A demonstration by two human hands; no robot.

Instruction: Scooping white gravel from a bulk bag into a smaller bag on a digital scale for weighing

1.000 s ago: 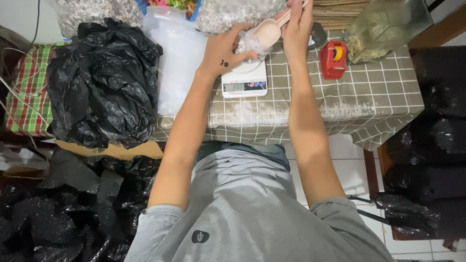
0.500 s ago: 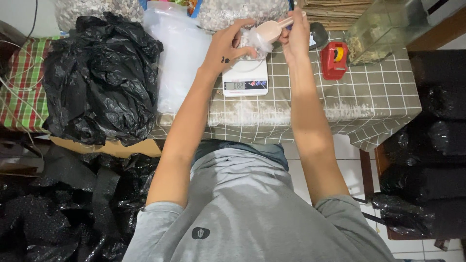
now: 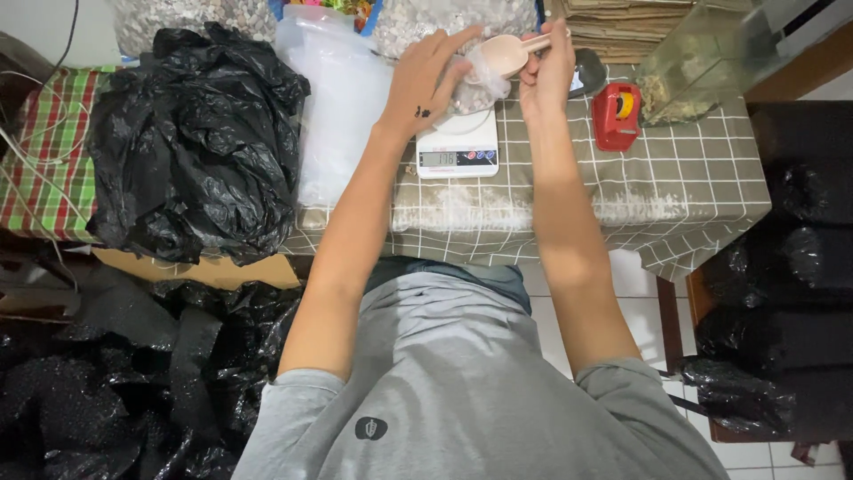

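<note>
On the far left a checked cloth (image 3: 49, 151) covers a low stand, and beside it a heap of black bags (image 3: 191, 147) slumps against the table (image 3: 693, 191). Next comes a stack of clear bags (image 3: 342, 116) lying flat.

The left hand (image 3: 425, 84) is over the scale (image 3: 458, 147), fingers spread and curved round the mouth of a small clear bag (image 3: 480, 80) that sits on the scale pan. A second ago this hand lay flatter and lower against the bag; now it has lifted a little and the fingers have opened, holding the mouth wider. How tightly they grip I can't tell.

The right hand (image 3: 546, 67) pinches the handle of a pink scoop (image 3: 506, 53), fingers closed on it. Before, the scoop sat higher and more to the right; it has since come down and leftward, so its bowl now hangs right at the bag's opening. Whether anything lies in the bowl is not clear from here. My reading is that a small top-up is being tipped in while the display is watched.

Further right a red tape holder (image 3: 617, 116) stands on the cloth, then a glass tank (image 3: 702, 53) at the table's corner. More dark bags (image 3: 791, 267) pile on the floor at the right.
</note>
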